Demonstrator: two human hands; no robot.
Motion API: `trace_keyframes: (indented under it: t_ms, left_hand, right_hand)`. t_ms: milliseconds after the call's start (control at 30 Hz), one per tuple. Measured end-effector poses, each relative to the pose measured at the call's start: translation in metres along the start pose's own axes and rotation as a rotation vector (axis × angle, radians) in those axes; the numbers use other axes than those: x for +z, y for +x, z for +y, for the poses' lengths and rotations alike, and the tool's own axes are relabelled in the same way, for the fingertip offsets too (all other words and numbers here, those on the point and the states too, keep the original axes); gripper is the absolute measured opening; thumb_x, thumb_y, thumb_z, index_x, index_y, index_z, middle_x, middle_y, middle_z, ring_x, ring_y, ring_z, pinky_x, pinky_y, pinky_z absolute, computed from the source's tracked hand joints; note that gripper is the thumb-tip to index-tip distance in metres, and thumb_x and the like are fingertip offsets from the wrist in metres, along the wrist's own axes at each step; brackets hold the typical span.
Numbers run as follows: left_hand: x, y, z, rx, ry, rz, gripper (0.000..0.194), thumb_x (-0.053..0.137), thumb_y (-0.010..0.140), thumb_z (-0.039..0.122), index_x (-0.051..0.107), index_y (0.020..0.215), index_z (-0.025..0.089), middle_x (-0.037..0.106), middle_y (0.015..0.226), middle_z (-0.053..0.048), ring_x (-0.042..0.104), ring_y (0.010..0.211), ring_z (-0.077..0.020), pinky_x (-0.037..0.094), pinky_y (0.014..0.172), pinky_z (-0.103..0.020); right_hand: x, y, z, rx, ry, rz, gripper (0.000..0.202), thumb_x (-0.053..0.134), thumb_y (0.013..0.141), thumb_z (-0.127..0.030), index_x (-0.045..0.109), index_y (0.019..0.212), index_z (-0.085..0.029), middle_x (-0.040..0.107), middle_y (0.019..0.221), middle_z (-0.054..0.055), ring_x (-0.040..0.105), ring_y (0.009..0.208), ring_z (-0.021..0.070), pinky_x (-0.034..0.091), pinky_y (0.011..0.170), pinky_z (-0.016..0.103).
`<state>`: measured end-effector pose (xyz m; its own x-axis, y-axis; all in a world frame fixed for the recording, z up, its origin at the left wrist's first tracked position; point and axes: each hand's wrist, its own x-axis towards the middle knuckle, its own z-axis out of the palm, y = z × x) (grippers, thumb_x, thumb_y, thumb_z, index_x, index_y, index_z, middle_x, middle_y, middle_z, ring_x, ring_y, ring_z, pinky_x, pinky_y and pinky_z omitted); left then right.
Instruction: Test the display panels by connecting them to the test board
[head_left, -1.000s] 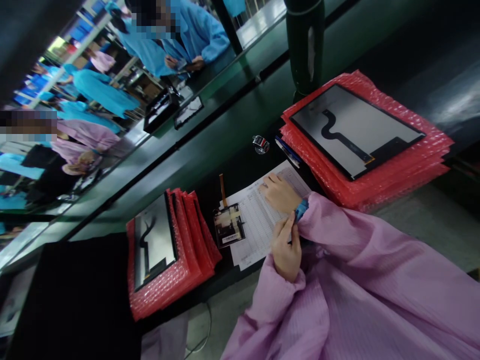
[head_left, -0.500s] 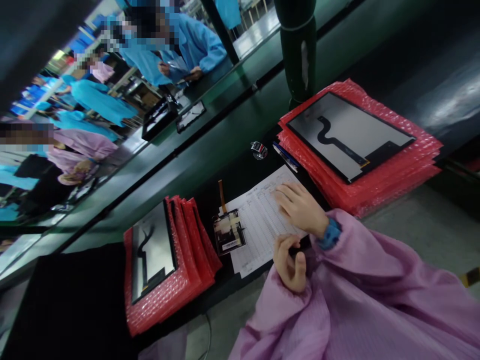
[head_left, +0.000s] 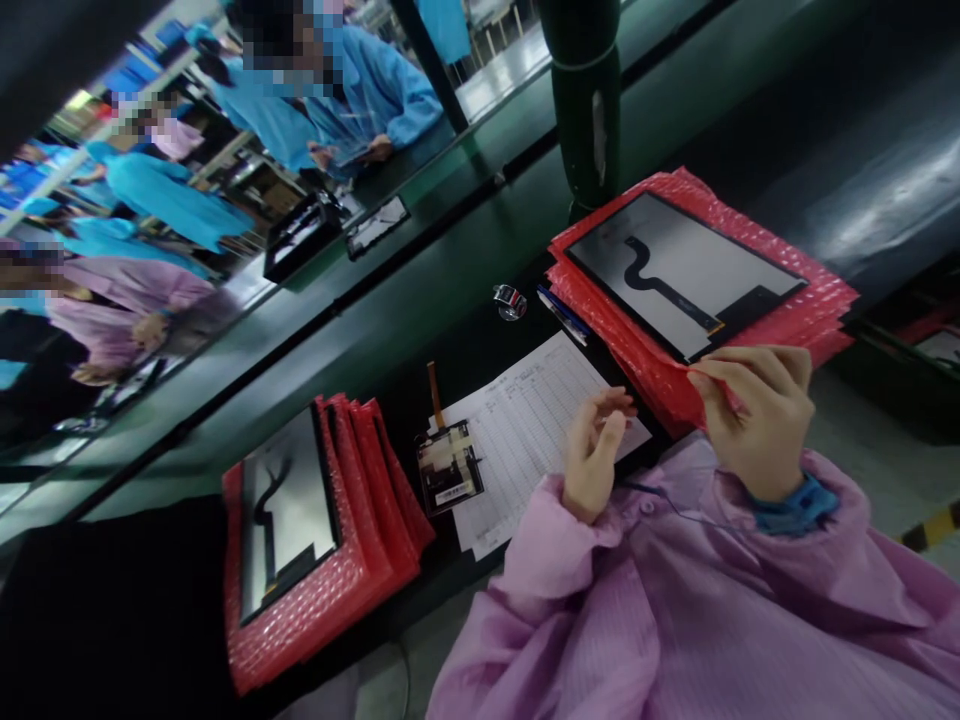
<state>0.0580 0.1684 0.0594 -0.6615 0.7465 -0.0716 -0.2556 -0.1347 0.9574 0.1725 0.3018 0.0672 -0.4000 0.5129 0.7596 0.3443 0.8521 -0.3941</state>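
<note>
Red bubble wrap: a stack of sleeves at the right end of the dark bench, a grey screen panel lying flat on top.
Right hand: fingertips pressed together, pinching the near edge of the top red sleeve, just below the panel's near corner.
Left hand: loosely curled and holding nothing, hovering over the near right corner of the printed form.
Doing it well: judged from the grip, only the sleeve's edge should be taken, the panel kept level so that it does not slide off; the free hand is well placed to steady the stack.
Risk: the black ribbon cable on the panel's face looks easy to snag.
Left end: a second red stack with its own panel, untouched.
Between the stacks: a small labelled part beside the form.
</note>
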Motion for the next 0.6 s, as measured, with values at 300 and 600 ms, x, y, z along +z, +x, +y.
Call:
trace_keyframes:
  t_ms: [300,600]
  left_hand:
    - [0.006,0.022,0.029,-0.355,-0.264,0.096,0.033,0.086,0.071,0.034,0.069,0.092,0.014,0.071,0.081,-0.001,0.067,0.071,-0.0141,0.054,0.073,-0.028]
    - [-0.081,-0.045,0.031,-0.444,-0.282,0.473,0.053,0.088,0.063,0.028,0.069,0.111,0.016,0.080,0.095,-0.007,0.078,0.086,-0.0283,0.064,0.082,-0.041]
  right_hand:
    - [-0.003,-0.009,-0.062,-0.515,0.249,-0.279,0.016,0.053,0.099,-0.013,0.069,0.096,-0.017,0.069,0.089,0.004,0.055,0.088,0.0171,0.048,0.080,0.033]
    - [0.001,-0.022,-0.056,0.102,0.235,-0.345,0.034,0.058,0.098,-0.029,0.060,0.129,-0.016,0.066,0.117,0.014,0.062,0.105,0.0244,0.054,0.091,0.042]
